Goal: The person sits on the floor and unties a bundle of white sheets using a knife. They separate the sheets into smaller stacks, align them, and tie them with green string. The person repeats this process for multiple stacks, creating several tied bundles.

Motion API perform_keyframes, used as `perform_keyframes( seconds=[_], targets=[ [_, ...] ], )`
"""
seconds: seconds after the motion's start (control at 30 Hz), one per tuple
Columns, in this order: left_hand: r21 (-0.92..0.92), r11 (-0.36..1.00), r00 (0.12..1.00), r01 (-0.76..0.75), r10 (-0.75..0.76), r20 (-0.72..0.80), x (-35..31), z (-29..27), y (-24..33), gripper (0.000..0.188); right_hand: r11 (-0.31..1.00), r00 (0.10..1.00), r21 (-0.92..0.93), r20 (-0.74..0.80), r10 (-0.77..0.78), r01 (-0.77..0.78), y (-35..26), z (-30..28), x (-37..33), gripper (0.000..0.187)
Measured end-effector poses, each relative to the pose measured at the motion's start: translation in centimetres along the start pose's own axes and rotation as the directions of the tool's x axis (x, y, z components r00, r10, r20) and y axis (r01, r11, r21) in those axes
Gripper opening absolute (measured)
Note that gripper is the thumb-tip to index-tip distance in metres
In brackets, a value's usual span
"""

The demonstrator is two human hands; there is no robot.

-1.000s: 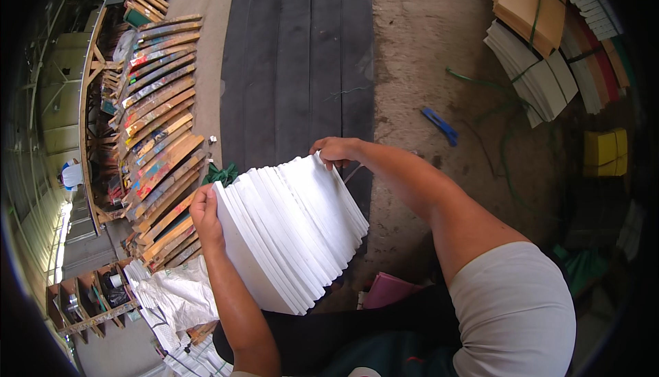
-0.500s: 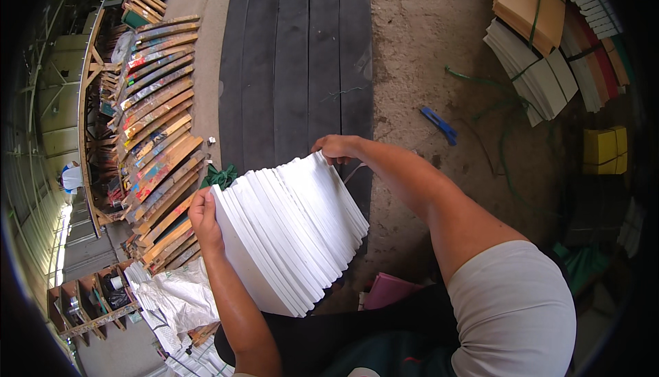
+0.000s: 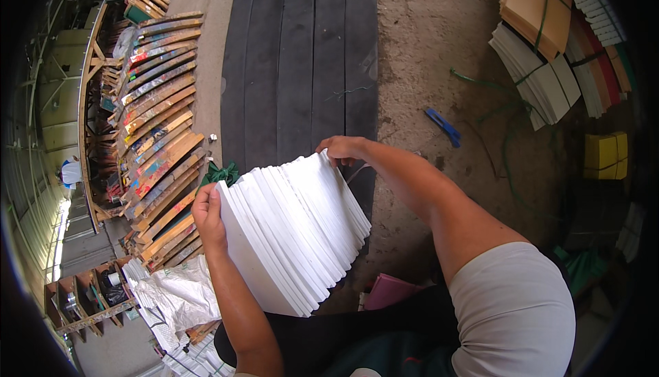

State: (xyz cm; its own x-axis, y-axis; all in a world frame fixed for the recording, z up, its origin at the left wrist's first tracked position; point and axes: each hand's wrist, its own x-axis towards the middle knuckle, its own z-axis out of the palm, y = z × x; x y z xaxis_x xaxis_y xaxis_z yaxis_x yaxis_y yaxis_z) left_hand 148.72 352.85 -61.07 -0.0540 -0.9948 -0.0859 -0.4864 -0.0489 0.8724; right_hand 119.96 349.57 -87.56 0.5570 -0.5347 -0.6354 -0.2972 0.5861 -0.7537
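A thick stack of white sheets (image 3: pixel 295 222), standing on edge and slightly fanned, is held between my two hands in front of my body. My left hand (image 3: pixel 209 211) grips its left outer face near the upper corner, with the thumb along the edge. At the far right corner my right hand (image 3: pixel 340 150) is closed over the end of the stack; its fingertips are partly hidden. A bunch of green plastic (image 3: pixel 221 174) shows just behind the left corner. The long dark panel (image 3: pixel 295 54) stretches away beyond the stack.
Many paint-stained wooden frames (image 3: pixel 161 109) lean in a row at left. A blue cutter (image 3: pixel 443 127) lies on the floor at right, near green twine (image 3: pixel 504 113). Tied bundles of tan sheets (image 3: pixel 532 10) and a yellow block (image 3: pixel 605 155) stand farther right. A pink piece (image 3: pixel 390 292) lies near my lap.
The view has shifted slightly, so the surroundings sit a little differently. Both hands keep the same hold on the stack.
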Motion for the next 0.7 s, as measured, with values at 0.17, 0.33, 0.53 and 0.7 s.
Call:
perform_keyframes(
  seconds=[0.17,0.33,0.53,0.7],
  targets=[
    [-0.006,1.000,1.000,-0.002,0.002,0.002,0.1,0.2,0.0,0.027,0.999,0.996,-0.006,-0.079,0.035,-0.036,0.4,-1.4,0.1,0.064],
    [0.005,1.000,1.000,0.003,-0.003,-0.004,0.1,0.5,0.1,0.027,0.994,0.999,-0.102,-0.019,0.033,-0.035,1.4,-1.1,0.3,0.070],
    [0.074,0.997,1.000,0.013,-0.012,-0.017,0.1,1.0,0.5,0.026,0.996,0.996,-0.062,-0.075,0.055,-0.060,1.5,-1.2,0.5,0.069],
    [0.272,0.961,0.998,-0.046,0.056,-0.027,-0.1,1.8,1.2,0.029,0.949,0.978,-0.316,-0.192,-0.083,0.019,1.5,-0.6,-0.3,0.059]
  ],
)
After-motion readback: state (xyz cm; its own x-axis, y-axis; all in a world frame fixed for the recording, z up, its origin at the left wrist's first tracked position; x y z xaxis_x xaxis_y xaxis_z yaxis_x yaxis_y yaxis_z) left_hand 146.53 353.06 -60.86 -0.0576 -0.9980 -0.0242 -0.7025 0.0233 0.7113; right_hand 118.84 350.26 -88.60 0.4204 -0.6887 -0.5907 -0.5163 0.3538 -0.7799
